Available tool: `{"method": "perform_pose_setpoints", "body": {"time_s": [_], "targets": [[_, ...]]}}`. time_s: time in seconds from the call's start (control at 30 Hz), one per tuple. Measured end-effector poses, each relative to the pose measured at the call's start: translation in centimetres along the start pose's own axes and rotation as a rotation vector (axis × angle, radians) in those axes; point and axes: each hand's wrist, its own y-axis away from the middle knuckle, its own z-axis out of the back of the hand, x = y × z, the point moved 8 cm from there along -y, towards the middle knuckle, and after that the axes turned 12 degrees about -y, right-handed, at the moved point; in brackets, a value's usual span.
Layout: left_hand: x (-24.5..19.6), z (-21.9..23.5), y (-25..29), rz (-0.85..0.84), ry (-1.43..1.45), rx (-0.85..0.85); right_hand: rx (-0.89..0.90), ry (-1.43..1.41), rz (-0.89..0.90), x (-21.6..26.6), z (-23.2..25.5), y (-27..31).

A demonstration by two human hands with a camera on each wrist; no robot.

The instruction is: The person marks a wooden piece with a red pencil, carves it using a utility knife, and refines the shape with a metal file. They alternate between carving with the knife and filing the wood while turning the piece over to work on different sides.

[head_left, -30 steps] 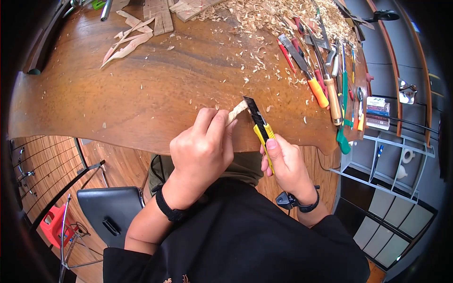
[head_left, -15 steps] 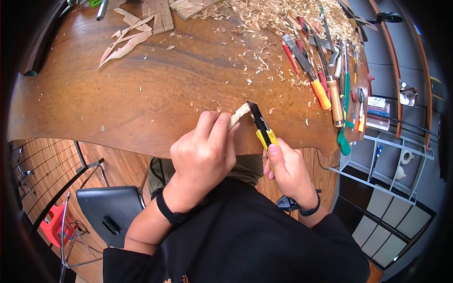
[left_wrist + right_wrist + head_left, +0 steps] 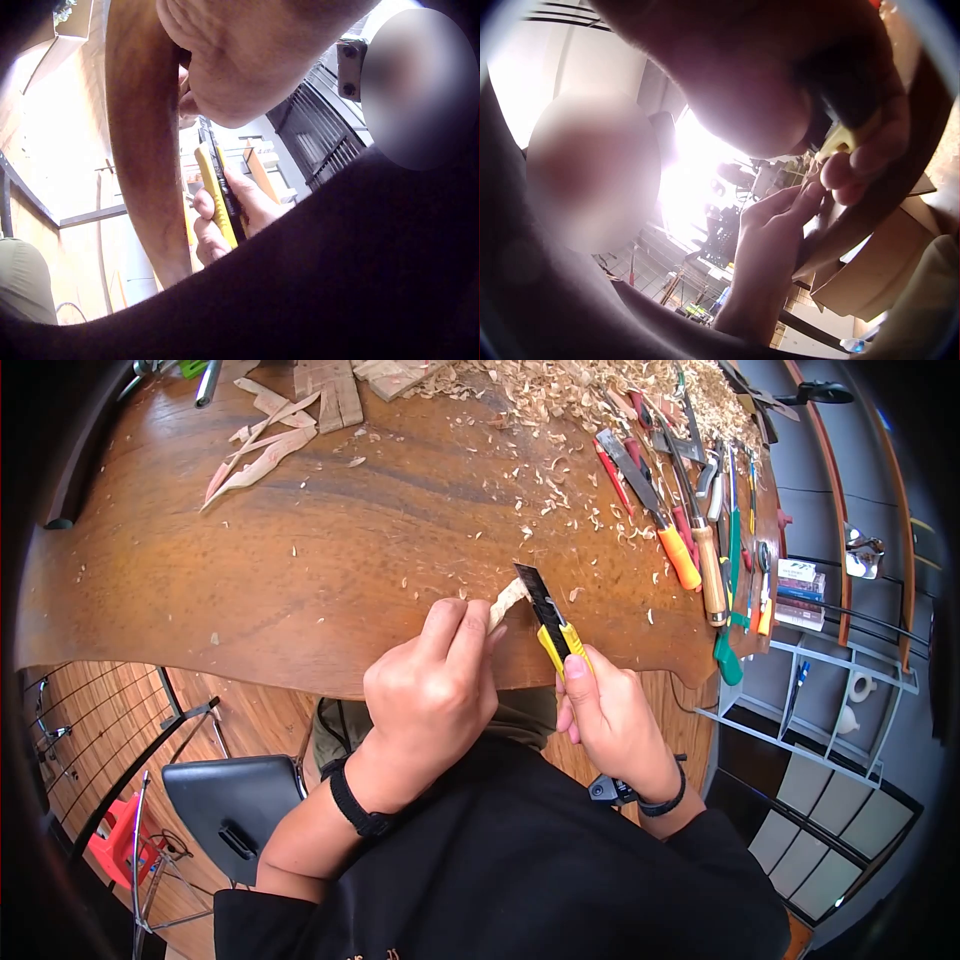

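My left hand (image 3: 430, 680) pinches a small pale strip of wood (image 3: 508, 600), whose far end pokes out past the fingertips. My right hand (image 3: 612, 710) grips a yellow utility knife (image 3: 553, 645), thumb pressed on its handle. The knife's dark blade (image 3: 535, 585) is extended and lies right at the tip of the wood strip. In the left wrist view the yellow knife handle (image 3: 217, 187) shows between the right hand's fingers. The right wrist view has the left hand (image 3: 772, 232) near the knife; the strip's inner end is hidden in the left fingers.
Both hands are over the front edge of a wooden table (image 3: 330, 580). Chisels with orange (image 3: 680, 558) and wooden handles (image 3: 710, 575) lie at the right, beside a heap of shavings (image 3: 600, 400). Carved wood pieces (image 3: 265, 450) lie at back left. A black chair (image 3: 235, 810) stands at lower left.
The blade dipped slightly down and right, then came back up to the strip's tip. My left hand has shifted very little and still pinches the strip.
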Motion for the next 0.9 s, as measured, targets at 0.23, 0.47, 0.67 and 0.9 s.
{"method": "perform_pose_setpoints", "body": {"time_s": [0.23,0.47,0.67,0.9], "targets": [[-0.3,-0.1,0.3,-0.011,-0.045,-0.035,-0.010,-0.066,-0.044,-0.2,-0.3,-0.3],[-0.3,0.1,0.3,-0.020,-0.025,-0.054,-0.006,-0.066,-0.058,-1.1,-0.2,1.4],[-0.4,0.1,0.3,-0.042,-0.025,-0.026,-0.003,-0.108,-0.068,-1.1,-0.5,1.4],[-0.6,-0.1,0.3,-0.044,-0.078,-0.027,-0.005,-0.182,-0.071,-0.4,-0.9,-0.1]]}}
